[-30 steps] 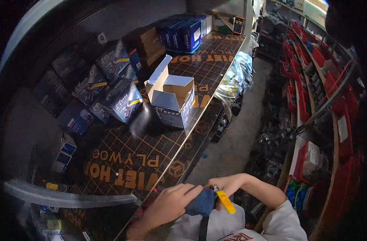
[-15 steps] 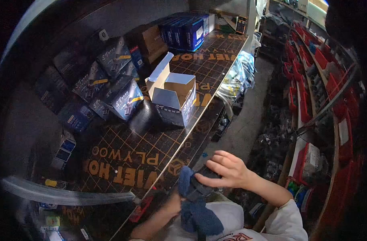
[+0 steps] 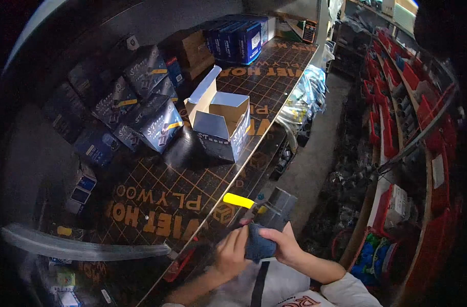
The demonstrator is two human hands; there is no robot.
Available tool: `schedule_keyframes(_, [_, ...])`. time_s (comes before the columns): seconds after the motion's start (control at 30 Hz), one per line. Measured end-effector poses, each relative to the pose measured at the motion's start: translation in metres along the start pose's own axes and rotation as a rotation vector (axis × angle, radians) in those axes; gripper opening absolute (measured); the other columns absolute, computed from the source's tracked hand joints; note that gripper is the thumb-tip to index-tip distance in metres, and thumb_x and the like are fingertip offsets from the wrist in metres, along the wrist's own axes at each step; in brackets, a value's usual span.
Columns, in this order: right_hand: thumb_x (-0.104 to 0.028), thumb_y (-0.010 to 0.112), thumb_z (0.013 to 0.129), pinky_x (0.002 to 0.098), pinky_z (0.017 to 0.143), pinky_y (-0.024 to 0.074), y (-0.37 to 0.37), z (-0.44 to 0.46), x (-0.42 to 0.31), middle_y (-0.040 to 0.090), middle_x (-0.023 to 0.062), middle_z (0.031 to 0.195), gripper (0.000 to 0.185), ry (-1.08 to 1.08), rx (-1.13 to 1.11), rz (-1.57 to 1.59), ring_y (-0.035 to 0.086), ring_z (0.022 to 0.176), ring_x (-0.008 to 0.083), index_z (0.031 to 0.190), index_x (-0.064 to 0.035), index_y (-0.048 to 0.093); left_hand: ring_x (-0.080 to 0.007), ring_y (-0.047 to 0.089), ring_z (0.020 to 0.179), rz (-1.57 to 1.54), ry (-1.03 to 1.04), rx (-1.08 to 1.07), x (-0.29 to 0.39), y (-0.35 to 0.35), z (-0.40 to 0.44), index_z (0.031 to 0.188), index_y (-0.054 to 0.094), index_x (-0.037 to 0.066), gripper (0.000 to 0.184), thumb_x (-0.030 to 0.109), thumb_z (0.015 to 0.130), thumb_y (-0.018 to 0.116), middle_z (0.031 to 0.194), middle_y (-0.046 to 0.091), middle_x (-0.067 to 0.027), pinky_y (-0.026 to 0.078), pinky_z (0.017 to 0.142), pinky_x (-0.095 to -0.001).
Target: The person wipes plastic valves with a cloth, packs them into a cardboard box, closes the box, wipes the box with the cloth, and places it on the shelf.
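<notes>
Both hands are close together in front of my body, below the shelf edge. My left hand [image 3: 234, 251] has its fingers wrapped on the left side of a dark blue cloth piece [image 3: 259, 242]. My right hand [image 3: 287, 244] pinches the cloth from the right. Just above the hands, a yellow tag [image 3: 238, 200] sticks out to the left, beside a flat grey piece [image 3: 282, 202] that seems joined to the cloth. An open box [image 3: 218, 138] with raised flaps stands on the black plywood shelf [image 3: 161, 192].
Dark printed boxes [image 3: 159, 125] are piled at the left of the shelf, with blue boxes [image 3: 246, 43] at the back. Plastic bags [image 3: 306, 97] hang by the shelf edge. Red bins [image 3: 387, 204] line the right side. A pale curved strip [image 3: 85, 248] crosses the lower left.
The cloth piece has been turned and bunched between my hands. The yellow tag and grey piece now show above it. My right hand has come down, and my left hand has moved up beside it.
</notes>
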State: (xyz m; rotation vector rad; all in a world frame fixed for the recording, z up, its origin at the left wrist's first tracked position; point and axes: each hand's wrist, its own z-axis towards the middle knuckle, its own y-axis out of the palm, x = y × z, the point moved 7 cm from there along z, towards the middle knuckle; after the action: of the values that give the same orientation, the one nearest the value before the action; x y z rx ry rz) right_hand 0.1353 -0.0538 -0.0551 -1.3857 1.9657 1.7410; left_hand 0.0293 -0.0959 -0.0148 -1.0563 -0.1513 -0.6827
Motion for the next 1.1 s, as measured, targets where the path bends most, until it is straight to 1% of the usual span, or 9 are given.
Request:
schedule_keyframes(0.2, [-0.002,0.067,0.07,0.0374,0.086,0.0477,-0.021,0.0,-0.014,0.061,0.0153,0.103,0.054,0.03,-0.095,0.032,0.06,0.096,0.0238,0.12,0.0009,0.045,-0.0257,0.06,0.102,-0.76,-0.427,-0.316,-0.043,0.015,-0.023,0.119,0.054,0.0,0.06,-0.002,0.059,0.066,0.116,0.058,-0.0172,0.045,0.089,-0.0341])
schedule_keyframes(0.27, [-0.011,0.069,0.061,0.0453,0.09,0.0435,-0.019,0.001,-0.019,0.059,0.0194,0.101,0.07,-0.017,-0.278,-0.005,0.057,0.099,0.0356,0.124,0.0015,0.039,-0.0212,0.059,0.095,-1.042,-0.927,-0.234,-0.074,0.017,-0.051,0.11,0.057,0.0,0.039,0.012,0.075,0.07,0.106,0.061,-0.0105,0.047,0.086,-0.0347])
schedule_keyframes(0.3, [-0.009,0.07,0.058,0.0464,0.086,0.0448,-0.025,0.003,-0.021,0.058,0.0211,0.098,0.072,-0.041,-0.29,-0.064,0.058,0.094,0.0381,0.123,0.0016,0.04,-0.025,0.059,0.094,-1.349,-0.949,0.063,-0.065,-0.005,-0.032,0.113,0.053,-0.002,0.048,0.019,0.075,0.073,0.103,0.061,-0.013,0.048,0.084,-0.0381])
schedule_keyframes(0.4, [-0.007,0.071,0.057,0.0462,0.079,0.0469,-0.025,-0.003,-0.02,0.058,0.0223,0.097,0.07,0.038,-0.531,0.134,0.059,0.089,0.0371,0.12,0.0017,0.043,-0.0331,0.055,0.107,-1.348,-0.74,0.018,-0.069,-0.023,-0.01,0.122,0.043,-0.002,0.06,0.049,0.09,0.042,0.116,0.054,-0.0207,0.047,0.088,-0.0442])
schedule_keyframes(0.5, [-0.005,0.071,0.056,0.045,0.072,0.0471,-0.024,-0.01,0.003,0.056,0.0235,0.1,0.068,0.174,-0.707,0.11,0.059,0.084,0.035,0.118,0.002,0.044,-0.0399,0.048,0.114,-1.423,-0.74,0.174,-0.058,-0.023,0.014,0.131,0.028,0.0,0.066,0.054,0.092,0.025,0.126,0.046,-0.0239,0.044,0.092,-0.052])
schedule_keyframes(0.7, [-0.014,0.08,0.058,0.0285,0.087,0.0405,0.006,-0.012,0.002,0.058,0.0066,0.106,0.061,0.115,-0.775,-0.552,0.052,0.097,0.0129,0.11,0.0013,0.053,-0.0223,0.032,0.129,-1.343,-0.457,-0.373,0.006,-0.018,0.041,0.138,0.026,0.001,0.09,0.071,0.083,0.026,0.14,0.034,-0.0146,0.026,0.106,-0.0385])
schedule_keyframes(0.87, [-0.017,0.079,0.06,0.0277,0.082,0.0425,0.006,-0.014,-0.011,0.06,0.0062,0.098,0.056,0.095,-0.807,-0.546,0.054,0.09,0.0126,0.107,0.0026,0.055,-0.0245,0.043,0.122,-1.401,-0.319,-0.577,0.004,-0.022,0.043,0.136,0.035,0.001,0.068,0.049,0.089,0.047,0.135,0.041,-0.0176,0.033,0.101,-0.0384])
schedule_keyframes(0.97, [-0.019,0.079,0.06,0.0268,0.075,0.0441,0.004,-0.013,-0.009,0.062,0.0065,0.092,0.054,0.125,-0.941,-0.728,0.056,0.084,0.0121,0.102,0.0041,0.056,-0.0217,0.053,0.112,-1.15,-0.384,-0.732,0.003,-0.017,0.039,0.133,0.039,-0.002,0.059,0.007,0.079,0.06,0.128,0.048,-0.0236,0.047,0.084,-0.0319])
schedule_keyframes(1.1, [-0.02,0.079,0.059,0.0281,0.064,0.0451,-0.005,-0.012,-0.001,0.062,0.0075,0.08,0.05,0.186,-1.003,-0.855,0.057,0.073,0.0126,0.096,0.0056,0.056,-0.0216,0.061,0.099,-0.755,-0.182,-0.927,0.006,-0.007,0.035,0.134,0.039,0.002,0.061,0.006,0.077,0.059,0.115,0.055,-0.0253,0.048,0.079,-0.0352])
